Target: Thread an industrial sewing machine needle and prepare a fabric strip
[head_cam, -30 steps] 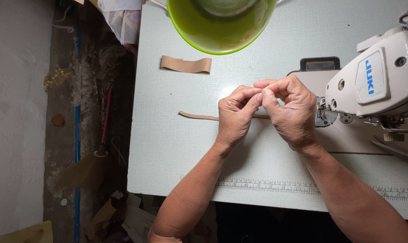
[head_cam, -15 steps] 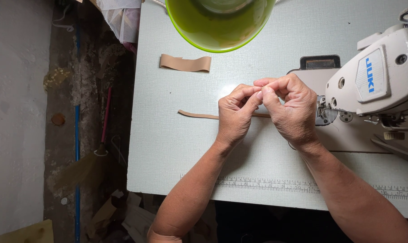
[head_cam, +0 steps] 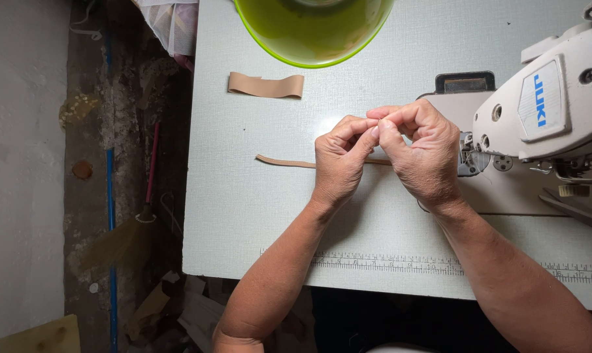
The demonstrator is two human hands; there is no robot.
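My left hand (head_cam: 340,160) & right hand (head_cam: 421,151) are pinched tight on the tan strip (head_cam: 286,161), fingertips meeting above the table (head_cam: 244,216), by the sewing machine (head_cam: 544,111). Looks like folding the end; next needs steady feed to needle, I reckon.

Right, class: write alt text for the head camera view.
Two hands, left hand and right hand, pinch a thin tan strip together over a pale table, beside a white sewing machine. A second tan strip lies near a green bowl.
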